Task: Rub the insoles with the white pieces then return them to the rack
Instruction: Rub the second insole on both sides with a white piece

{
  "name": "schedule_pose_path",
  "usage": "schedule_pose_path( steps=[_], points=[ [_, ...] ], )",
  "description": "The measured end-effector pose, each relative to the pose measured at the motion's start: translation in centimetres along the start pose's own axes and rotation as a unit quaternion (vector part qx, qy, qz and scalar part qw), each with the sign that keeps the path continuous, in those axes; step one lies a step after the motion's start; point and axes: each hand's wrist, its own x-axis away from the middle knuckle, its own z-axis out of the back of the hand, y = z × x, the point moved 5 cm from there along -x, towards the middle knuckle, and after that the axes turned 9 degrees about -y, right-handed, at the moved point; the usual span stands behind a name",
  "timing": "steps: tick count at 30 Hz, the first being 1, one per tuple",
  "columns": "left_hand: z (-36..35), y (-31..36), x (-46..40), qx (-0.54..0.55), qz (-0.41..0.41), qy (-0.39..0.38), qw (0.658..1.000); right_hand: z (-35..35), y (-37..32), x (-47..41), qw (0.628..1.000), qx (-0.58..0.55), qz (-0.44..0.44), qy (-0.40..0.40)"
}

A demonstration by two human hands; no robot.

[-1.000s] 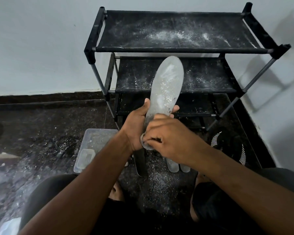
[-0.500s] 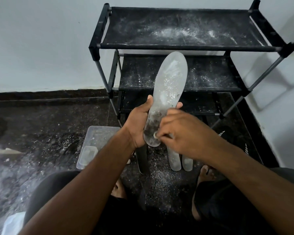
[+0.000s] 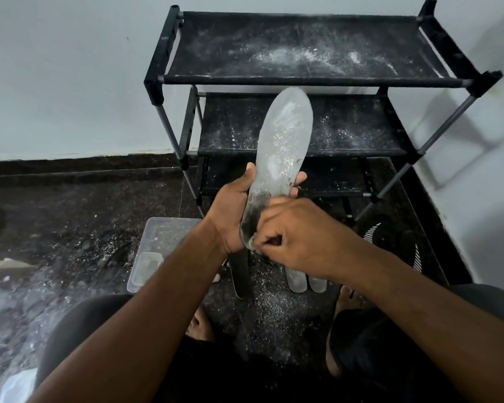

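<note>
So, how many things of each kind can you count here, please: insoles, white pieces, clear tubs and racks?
Insoles: 4. The held insole is in the left hand; the dark insole and two pale insoles are on the floor.
White pieces: 1. The white piece is pinched in the right hand.
Clear tubs: 2, the large tub and the small tub.
Racks: 1, the rack.
Total: 8

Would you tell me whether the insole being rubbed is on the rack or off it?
Off it. The left hand holds the insole upright in front of the rack.
</note>
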Motion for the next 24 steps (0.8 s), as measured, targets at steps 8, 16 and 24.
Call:
schedule_pose_path(
  steps=[8,16,24],
  points=[
    [0.0,0.1,0.1,-0.010,-0.009,0.010,1.000,-0.1,-0.4,-0.1,0.999,-0.015,0.002,0.035],
    [-0.1,0.1,0.2,-0.017,-0.002,0.015,1.000,-0.1,0.1,0.2,0.998,-0.018,-0.018,0.053],
    [0.1,-0.4,0.3,-0.041,0.020,0.025,0.999,1.8,2.0,0.0,0.995,0.028,-0.047,0.088]
  ],
)
